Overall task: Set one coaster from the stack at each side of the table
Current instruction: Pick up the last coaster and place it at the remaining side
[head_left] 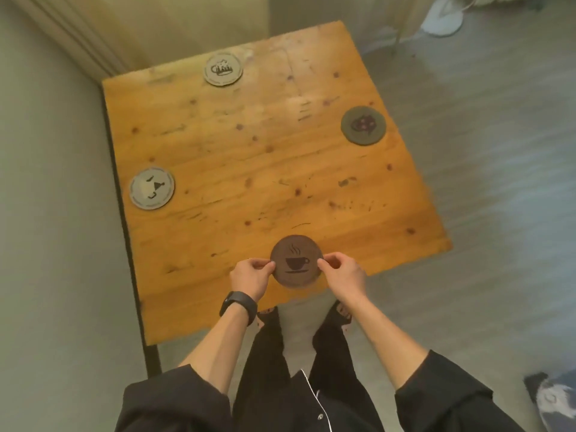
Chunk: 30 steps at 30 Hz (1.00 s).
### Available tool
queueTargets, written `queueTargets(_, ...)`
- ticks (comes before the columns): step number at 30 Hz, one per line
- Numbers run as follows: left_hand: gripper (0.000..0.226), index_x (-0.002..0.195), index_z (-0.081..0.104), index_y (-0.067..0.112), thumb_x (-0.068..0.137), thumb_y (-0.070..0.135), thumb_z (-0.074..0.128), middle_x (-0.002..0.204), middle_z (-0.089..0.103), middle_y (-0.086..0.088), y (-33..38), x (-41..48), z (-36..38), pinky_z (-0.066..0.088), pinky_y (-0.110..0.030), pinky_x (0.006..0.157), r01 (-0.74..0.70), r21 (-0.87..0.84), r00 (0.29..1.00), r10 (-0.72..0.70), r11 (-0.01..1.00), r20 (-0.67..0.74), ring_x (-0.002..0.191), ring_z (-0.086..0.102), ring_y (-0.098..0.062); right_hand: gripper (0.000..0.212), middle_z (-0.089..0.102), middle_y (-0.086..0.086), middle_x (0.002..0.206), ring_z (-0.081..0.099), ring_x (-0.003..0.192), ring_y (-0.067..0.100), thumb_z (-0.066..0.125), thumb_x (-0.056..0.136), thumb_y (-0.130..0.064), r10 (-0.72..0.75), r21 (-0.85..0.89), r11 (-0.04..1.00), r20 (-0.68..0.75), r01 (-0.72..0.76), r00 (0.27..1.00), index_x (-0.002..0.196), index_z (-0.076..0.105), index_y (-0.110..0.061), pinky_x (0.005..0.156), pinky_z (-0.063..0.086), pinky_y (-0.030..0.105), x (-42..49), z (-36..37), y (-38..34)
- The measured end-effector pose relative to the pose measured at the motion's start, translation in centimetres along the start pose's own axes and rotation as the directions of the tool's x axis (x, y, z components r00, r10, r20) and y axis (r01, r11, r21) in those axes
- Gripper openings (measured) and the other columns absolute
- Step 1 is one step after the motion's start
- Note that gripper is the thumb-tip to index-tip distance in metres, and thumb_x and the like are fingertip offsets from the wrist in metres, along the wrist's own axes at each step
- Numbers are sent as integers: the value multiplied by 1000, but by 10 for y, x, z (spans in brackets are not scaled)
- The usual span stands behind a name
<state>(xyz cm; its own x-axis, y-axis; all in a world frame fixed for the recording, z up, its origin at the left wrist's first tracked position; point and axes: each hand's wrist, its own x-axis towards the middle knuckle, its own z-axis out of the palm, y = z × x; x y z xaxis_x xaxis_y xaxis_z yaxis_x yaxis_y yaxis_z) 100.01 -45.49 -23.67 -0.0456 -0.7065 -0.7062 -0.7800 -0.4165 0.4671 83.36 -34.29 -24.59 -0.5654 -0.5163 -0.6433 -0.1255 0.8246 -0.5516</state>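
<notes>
I have the round brown coaster with the black steaming-cup print (295, 262) pinched at its edges between both hands, at the near side of the square orange-brown wooden counter (249, 157). My left hand (252, 275), the one with the black band on its wrist (238, 306), grips the coaster's left rim with thumb and fingertips closed on it; my right hand (342, 273) does the same at the right rim. I cannot tell whether the coaster is flat on the wood yet or held just above it

Three sides look done. A round grey coaster with a pale face-like print (152, 188) lies near the left edge, a round grey coaster with a white and black picture (223, 69) lies near the far edge, and a round dark olive coaster with a dark reddish motif (363, 126) lies near the right edge. All three rest flat and well apart from each other

So I judge this to be the fourth and last coaster, going to the near side. What is left is to settle it on the wood, just in from the near edge, and let go. I see no stack anywhere on the counter

As for writing, I can read none: the coasters carry pictures only, and the prints on the far and right ones are too soft to make out
</notes>
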Motion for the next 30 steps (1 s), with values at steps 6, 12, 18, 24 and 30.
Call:
queueTargets(6, 26, 101, 76, 26, 89, 46, 64, 148, 48, -7, -11, 11, 9, 26, -44, 114, 167, 75, 966, -148, 983, -213, 143, 30, -27, 27, 71, -7, 112, 54, 117, 22, 59, 91, -51, -111, -259, 958, 69, 125, 991, 101, 76, -32, 98, 40, 40, 35, 13, -17)
queueTargets(12, 17, 91, 76, 33, 85, 47, 68, 163, 9, 7, -16, 20, 19, 24, -66, 109, 245, -2, 935, -236, 970, -266, 150, 4, -28, 20, 55, -5, 121, 38, 125, 20, 62, 90, -46, -167, -378, 912, 7, 157, 986, 89, 73, -30, 102, 29, 44, 47, 33, -23)
queueTargets(18, 12, 80, 72, 35, 83, 46, 69, 164, 3, 12, -24, 25, 24, 20, -74, 106, 262, 32, 935, -246, 964, -255, 150, -1, -30, 20, 50, -4, 119, 34, 125, 21, 67, 86, -47, -201, -415, 893, -20, 175, 979, 83, 73, -28, 102, 31, 45, 46, 37, -14)
queueTargets(24, 13, 81, 68, 35, 84, 48, 68, 164, 2, 10, -26, 23, 24, 14, -75, 107, 244, 88, 943, -215, 966, -254, 150, -2, -32, 22, 51, -1, 120, 33, 126, 22, 65, 88, -45, -186, -418, 896, -43, 151, 982, 81, 70, -25, 101, 34, 43, 44, 44, -20)
queueTargets(30, 14, 86, 70, 35, 84, 49, 68, 165, 1, 8, -30, 24, 26, 14, -75, 108, 233, 123, 945, -195, 965, -261, 150, -2, -34, 20, 50, 0, 121, 33, 125, 22, 66, 88, -40, -195, -405, 900, -40, 162, 980, 78, 68, -23, 101, 36, 42, 43, 45, -19)
